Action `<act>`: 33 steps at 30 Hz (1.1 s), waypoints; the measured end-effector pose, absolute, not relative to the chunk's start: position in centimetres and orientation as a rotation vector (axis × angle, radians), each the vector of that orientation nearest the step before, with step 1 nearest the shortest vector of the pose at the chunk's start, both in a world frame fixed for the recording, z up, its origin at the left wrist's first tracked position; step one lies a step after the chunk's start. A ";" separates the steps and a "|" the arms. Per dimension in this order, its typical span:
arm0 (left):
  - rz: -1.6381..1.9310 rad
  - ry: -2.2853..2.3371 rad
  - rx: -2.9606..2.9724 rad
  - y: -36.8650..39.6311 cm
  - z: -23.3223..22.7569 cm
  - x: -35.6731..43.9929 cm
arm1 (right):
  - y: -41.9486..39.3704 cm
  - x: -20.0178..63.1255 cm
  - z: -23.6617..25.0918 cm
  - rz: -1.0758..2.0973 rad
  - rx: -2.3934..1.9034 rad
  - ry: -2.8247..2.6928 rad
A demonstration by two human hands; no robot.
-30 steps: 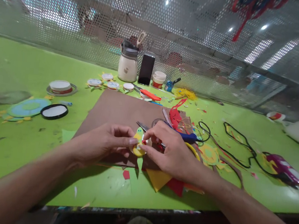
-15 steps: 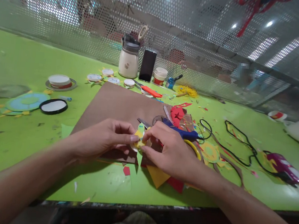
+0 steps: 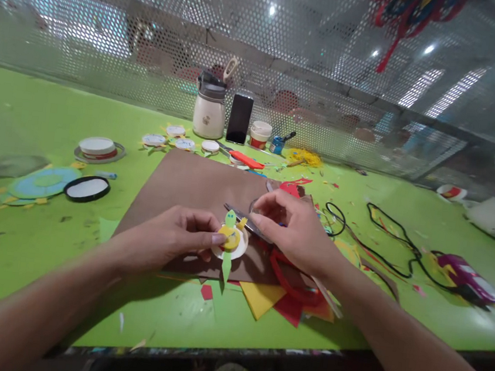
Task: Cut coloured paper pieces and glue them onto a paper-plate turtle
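My left hand pinches a small paper turtle between thumb and fingers. The turtle has a green head with blue eyes, a yellow round body on a white disc, and a pointed green tail. A yellow paper leg sticks out at its upper right. To its right, my right hand is raised apart from it, fingers loosely curled with a small gap to the thumb and nothing visible held. Scissor blades lie beneath its fingertips. The hand hides part of the scissors.
Under the hands lies a brown board, with yellow paper and red scraps at its front edge. Behind stand a white bottle, a phone and a red cutter. A corded purple tool lies at right.
My right hand has let go of the turtle and drawn back slightly up and right. More of the turtle's white disc and yellow body now shows. My left hand keeps its hold.
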State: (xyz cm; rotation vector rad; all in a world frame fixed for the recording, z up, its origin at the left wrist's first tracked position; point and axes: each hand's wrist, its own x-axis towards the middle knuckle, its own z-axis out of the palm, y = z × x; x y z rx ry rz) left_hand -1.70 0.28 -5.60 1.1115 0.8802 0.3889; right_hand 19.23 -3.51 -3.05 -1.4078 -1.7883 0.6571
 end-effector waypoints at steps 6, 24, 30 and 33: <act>0.370 0.750 1.148 0.6 -5.8 -2.2 | -3.3 18.9 -3.4 1.398 -1.275 -1.509; 0.597 0.873 0.946 -1.4 -3.9 -0.3 | -3.3 16.9 -5.2 1.436 -1.074 -1.123; 0.682 1.046 1.062 -2.5 -2.9 0.8 | -3.3 16.4 -5.1 1.406 -1.079 -1.125; 0.697 1.040 1.131 -2.1 -2.6 0.7 | -3.5 16.4 -4.7 1.369 -1.107 -1.163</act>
